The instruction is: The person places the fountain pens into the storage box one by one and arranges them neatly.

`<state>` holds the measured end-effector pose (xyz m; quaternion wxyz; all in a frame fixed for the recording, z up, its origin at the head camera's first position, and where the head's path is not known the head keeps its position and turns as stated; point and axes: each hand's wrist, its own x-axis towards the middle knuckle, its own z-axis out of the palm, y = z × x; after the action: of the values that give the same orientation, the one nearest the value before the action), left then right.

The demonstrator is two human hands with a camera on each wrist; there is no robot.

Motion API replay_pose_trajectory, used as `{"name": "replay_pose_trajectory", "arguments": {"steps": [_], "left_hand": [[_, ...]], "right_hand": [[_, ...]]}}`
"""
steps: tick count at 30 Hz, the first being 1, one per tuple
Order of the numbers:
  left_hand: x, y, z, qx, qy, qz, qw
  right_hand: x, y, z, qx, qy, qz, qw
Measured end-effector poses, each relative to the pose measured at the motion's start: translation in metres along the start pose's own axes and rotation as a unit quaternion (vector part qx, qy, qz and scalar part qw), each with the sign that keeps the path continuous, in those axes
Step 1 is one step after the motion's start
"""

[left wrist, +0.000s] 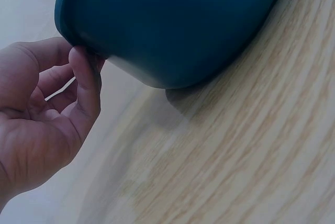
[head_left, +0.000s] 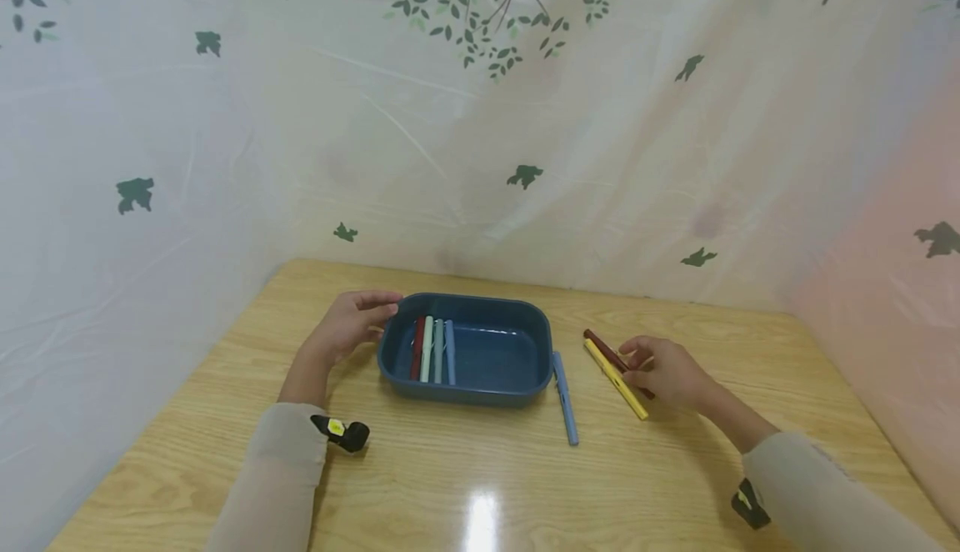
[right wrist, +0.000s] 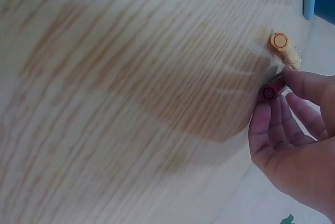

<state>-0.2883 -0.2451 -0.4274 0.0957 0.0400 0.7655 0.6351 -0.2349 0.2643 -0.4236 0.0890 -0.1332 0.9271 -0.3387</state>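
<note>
A dark blue rectangular box (head_left: 487, 396) with rounded corners stands on the table. My left hand (head_left: 352, 324) holds its left end, thumb and fingertips at the rim; the left wrist view shows this hand (left wrist: 47, 93) against the box's outer wall (left wrist: 172, 35). Inside, several pens lie side by side at the left: dark red (head_left: 417, 350), pale green (head_left: 427, 350), grey-green (head_left: 438, 352) and blue (head_left: 450, 353). Right of the box, my right hand (head_left: 667, 371) pinches a dark red pen (head_left: 602, 347) between thumb and fingers. Beside it lies a yellow pen (head_left: 617, 379).
A blue pen (head_left: 566, 402) lies on the table just outside the box's right end. The wood-grain table (head_left: 420, 477) meets a pale curtain (head_left: 465, 218) with leaf and bird prints at the back and sides.
</note>
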Motion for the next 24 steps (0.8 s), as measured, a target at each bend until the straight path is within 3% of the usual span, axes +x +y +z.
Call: {"name": "replay_pose_trajectory", "arguments": {"steps": [24], "left_hand": [[-0.0025, 0.003, 0.0012, -0.001, -0.003, 0.009, 1.0]], "right_hand": [[0.0061, -0.0007, -0.0022, -0.061, 0.007, -0.022, 0.9979]]}}
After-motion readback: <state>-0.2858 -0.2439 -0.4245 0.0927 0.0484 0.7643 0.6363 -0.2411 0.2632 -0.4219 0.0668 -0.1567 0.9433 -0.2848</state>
